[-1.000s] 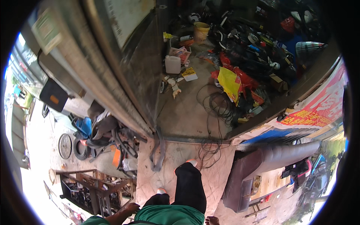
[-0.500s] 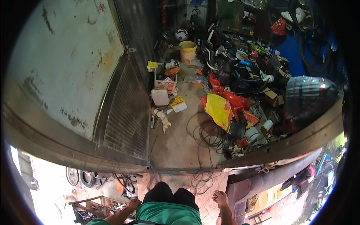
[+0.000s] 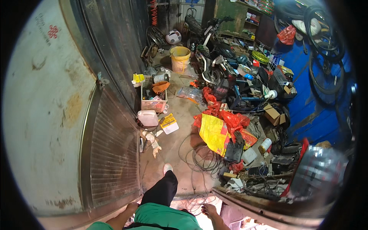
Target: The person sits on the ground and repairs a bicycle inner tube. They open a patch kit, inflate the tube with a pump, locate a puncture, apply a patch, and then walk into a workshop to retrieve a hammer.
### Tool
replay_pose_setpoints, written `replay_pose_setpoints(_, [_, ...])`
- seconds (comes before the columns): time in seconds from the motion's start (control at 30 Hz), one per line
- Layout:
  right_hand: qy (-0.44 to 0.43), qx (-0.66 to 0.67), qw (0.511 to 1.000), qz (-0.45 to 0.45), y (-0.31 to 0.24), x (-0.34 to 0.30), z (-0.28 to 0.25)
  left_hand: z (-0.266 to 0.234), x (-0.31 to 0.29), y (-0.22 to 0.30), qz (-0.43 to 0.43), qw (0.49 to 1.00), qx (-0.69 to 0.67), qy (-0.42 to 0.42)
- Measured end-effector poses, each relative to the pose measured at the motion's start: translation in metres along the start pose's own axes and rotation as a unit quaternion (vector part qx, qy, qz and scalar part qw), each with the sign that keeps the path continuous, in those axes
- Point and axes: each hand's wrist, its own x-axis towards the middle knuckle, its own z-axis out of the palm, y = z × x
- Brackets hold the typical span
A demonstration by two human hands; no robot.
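Two hands: both low in frame, holding nothing.
Left hand: at 7 o'clock, beside the ribbed metal shutter; curled, grip state cannot be told.
Right hand: at 5 o'clock, fingers loosely spread, near the cable coil.
Leading foot: on concrete floor.
12 o'clock: yellow bucket.
1 o'clock: motorcycle.
Centre: yellow sheet.
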Motion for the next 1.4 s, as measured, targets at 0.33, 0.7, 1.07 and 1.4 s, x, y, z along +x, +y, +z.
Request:
replay_pose_setpoints(0.33, [0.06,-0.008,0.996,-0.058,-0.206,0.008,0.049,-0.179,0.07,0.279,0.036,0.975,-0.216,-0.022])
replay_pose_setpoints(0.7, [-0.021,0.089,0.995,0.048,-0.246,0.174,-0.021,-0.237,0.167,0.472,-0.018,0.97,-0.243,-0.005])
replay_pose_setpoints(1.07, [0.049,0.008,0.987,-0.153,-0.781,0.13,0.169,-0.337,0.203,0.71,0.013,0.958,-0.287,0.005])
replay_pose_setpoints(1.4, [0.073,0.072,0.994,-0.03,-0.774,0.205,0.175,-0.42,0.343,0.832,-0.028,0.983,-0.176,-0.043])
